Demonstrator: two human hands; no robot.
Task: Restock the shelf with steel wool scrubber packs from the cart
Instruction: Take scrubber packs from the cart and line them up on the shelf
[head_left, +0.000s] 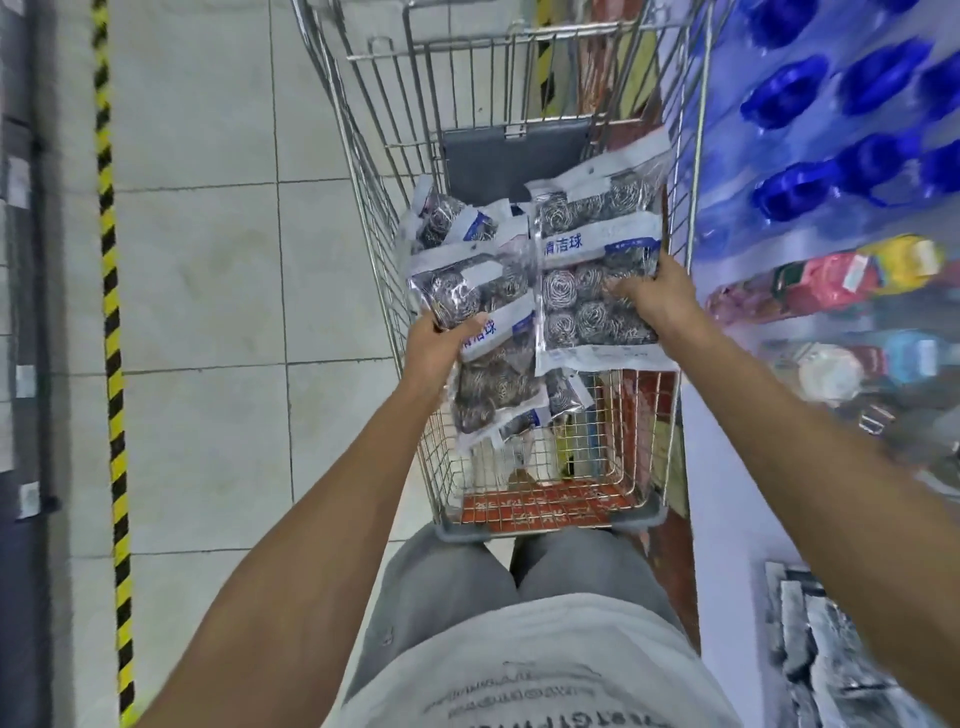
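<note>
A wire shopping cart (374, 171) stands in front of me in the aisle. My left hand (441, 343) grips a steel wool scrubber pack (483, 291) with a blue-and-white label, held over the cart's left side. My right hand (654, 296) grips a second, larger scrubber pack (587, 306) showing several silver scrubbers, held over the cart's right side. More scrubber packs (447, 218) lie in the cart behind them. The shelf (727, 499) runs along my right, with scrubber packs (831, 644) lying on it at the lower right.
Blue-capped bottles (810, 93) and colourful packaged goods (841, 280) fill the shelf to the right. A yellow-black hazard stripe (111, 312) runs along the tiled floor on the left, beside another shelf edge (26, 364). Red items (545, 506) lie under the cart's basket.
</note>
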